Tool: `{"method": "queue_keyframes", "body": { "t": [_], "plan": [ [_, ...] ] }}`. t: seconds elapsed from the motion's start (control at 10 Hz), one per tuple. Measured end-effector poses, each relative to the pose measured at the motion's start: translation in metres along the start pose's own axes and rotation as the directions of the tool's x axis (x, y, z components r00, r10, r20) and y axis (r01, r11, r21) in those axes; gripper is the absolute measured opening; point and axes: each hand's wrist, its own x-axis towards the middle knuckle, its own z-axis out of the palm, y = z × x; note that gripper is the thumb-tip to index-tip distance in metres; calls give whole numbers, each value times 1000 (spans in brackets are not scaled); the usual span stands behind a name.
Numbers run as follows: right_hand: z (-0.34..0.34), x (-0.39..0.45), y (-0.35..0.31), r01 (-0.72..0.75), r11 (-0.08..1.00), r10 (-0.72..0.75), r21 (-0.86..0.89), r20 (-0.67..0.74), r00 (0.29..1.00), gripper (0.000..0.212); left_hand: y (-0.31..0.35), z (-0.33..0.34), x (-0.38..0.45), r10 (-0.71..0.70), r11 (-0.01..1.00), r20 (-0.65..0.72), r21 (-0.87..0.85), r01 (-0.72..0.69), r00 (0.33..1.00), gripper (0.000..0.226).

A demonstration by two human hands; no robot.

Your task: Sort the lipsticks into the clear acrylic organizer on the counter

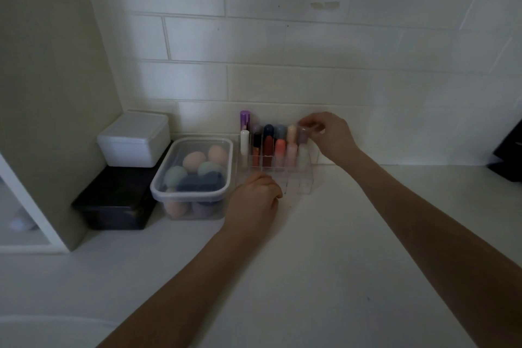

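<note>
The right hand (329, 133) reaches to the back row of the clear acrylic grid organizer (293, 178), its fingertips pinching the top of a pale lilac lipstick tube (303, 134) that already sits partly in the rearmost cell on that hand's side. The left hand (254, 198) rests with curled fingers at the organizer's near corner on the white desk (324, 263), apparently steadying it; whether it grips the wall I cannot tell. The step in hand looks like seating this tube. Next, it needs pressing straight down and a clean release without nudging the peach lipstick (291, 131) just beside it, toward the left hand.
</note>
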Motion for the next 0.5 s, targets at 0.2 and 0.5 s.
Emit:
{"method": "queue_keyframes", "body": {
  "t": [0.2,0.5],
  "plan": [
    [1,3,-9,-3,998,2,56,31,1000,16,-1,1,0,25,1000,-4,8,-25,1000,18],
    [16,5,-23,17,999,-14,39,-76,997,20,2,-4,1,55,993,-23,-99,-57,998,19]
  ]
}}
